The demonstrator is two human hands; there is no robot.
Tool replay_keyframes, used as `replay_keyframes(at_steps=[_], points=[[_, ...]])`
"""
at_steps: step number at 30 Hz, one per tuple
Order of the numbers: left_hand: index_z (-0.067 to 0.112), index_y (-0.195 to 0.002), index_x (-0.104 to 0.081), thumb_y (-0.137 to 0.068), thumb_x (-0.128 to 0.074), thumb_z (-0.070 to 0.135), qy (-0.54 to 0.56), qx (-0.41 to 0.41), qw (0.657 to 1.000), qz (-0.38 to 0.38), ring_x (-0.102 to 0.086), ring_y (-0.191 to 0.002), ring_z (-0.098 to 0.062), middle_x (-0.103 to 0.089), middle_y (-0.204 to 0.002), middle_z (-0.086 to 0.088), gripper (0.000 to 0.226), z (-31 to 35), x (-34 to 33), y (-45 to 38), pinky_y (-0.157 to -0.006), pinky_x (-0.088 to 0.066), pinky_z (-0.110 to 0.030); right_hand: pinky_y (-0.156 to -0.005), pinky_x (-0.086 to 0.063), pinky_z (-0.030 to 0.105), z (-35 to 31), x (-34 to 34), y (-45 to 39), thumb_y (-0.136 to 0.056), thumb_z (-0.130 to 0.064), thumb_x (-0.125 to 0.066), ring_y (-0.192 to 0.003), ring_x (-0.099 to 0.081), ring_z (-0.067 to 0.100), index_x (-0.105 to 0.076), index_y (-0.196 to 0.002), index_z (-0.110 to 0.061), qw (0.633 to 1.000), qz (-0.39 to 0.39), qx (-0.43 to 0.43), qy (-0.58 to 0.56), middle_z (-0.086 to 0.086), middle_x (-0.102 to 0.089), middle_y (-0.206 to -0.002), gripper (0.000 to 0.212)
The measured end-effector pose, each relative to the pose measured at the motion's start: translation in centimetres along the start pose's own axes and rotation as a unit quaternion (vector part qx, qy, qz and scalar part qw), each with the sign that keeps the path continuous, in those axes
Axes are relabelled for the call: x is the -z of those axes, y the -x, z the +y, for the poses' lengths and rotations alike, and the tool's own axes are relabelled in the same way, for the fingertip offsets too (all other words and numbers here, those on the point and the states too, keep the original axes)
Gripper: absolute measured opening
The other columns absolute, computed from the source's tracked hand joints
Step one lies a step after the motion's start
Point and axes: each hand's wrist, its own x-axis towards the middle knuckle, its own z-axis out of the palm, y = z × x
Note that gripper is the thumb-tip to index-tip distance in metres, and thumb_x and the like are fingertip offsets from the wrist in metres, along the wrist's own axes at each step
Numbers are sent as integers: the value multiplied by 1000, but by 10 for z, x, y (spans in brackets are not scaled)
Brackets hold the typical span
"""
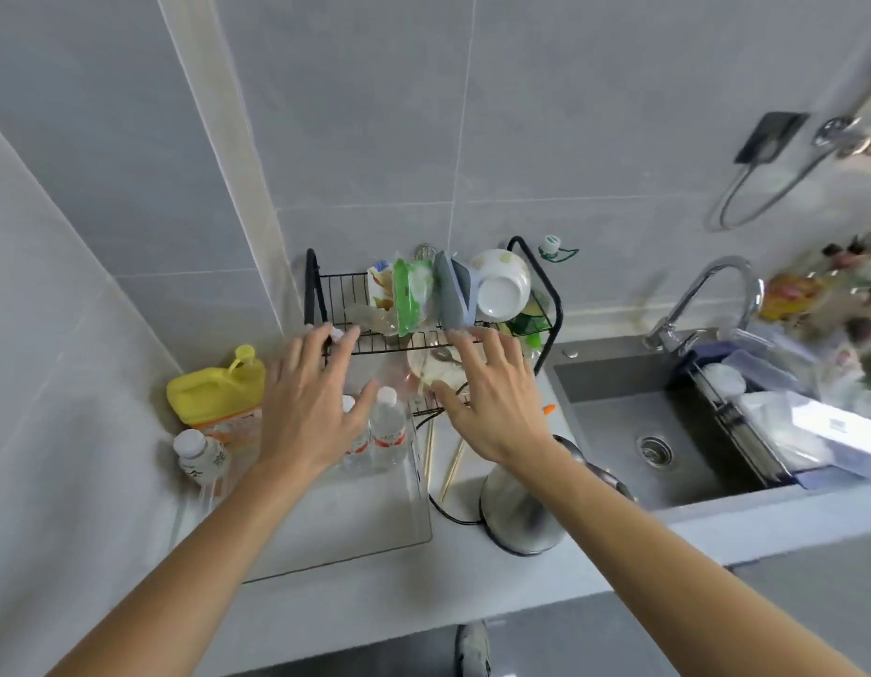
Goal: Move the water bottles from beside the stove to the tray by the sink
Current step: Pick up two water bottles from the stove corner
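Two clear water bottles (388, 430), white-capped with red labels, upright at the far end of a transparent tray (355, 525) on the counter left of the sink (614, 427); likely light, smooth and slightly squashy, best gripped around the waist below the cap. Left hand (304, 412) and right hand (492, 398): both above them, fingers spread, holding nothing. Surroundings: third bottle (199, 454) left, outside the tray; yellow jug (218, 388); black wire dish rack (438, 310) holding a white bowl (502, 285), packets and a board.
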Motion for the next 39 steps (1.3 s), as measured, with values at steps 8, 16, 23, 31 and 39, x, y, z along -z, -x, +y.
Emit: replay_keyframes(at_steps=[8,16,23,31,39], points=[[31,-163,-32,-97,-44,64,99,-153,983,-24,-27,-157,-30,-37,-167,-6,74,134,6,4,-123,-31,-55,-123,-31,56,63,67,112,-98,-68,-42,-157,-22,36,-31,-161,-35,986,60,-153,28,4,-30,-169,72],[32,-162,-32,-96,-46,63,116,-335,932,-71,-29,-157,-28,-37,-167,-5,75,334,5,47,-127,-28,-54,-120,-36,54,175,144,277,-95,-67,-44,-153,-29,35,-32,-162,-32,931,123,-340,54,5,-34,-166,76],[30,-160,-38,-93,-43,64,150,-457,872,-90,-33,-156,-30,-43,-163,-8,75,559,-1,155,-123,-31,-55,-122,-33,53,277,214,474,-96,-64,-48,-155,-27,33,-31,-162,-32,863,164,-472,76,6,-33,-166,76],[28,-159,-42,-93,-41,67,220,-598,762,-117,-40,-151,-35,-47,-161,-11,77,803,28,334,-122,-33,-55,-125,-28,52,339,303,733,-97,-65,-46,-158,-20,33,-27,-164,-32,754,194,-616,123,6,-27,-170,77],[30,-162,-36,-96,-37,68,238,-705,654,-140,-33,-156,-34,-42,-165,-10,77,955,38,468,-123,-31,-54,-122,-34,52,371,342,897,-96,-66,-46,-155,-28,32,-33,-161,-30,640,236,-715,153,7,-35,-166,75]])
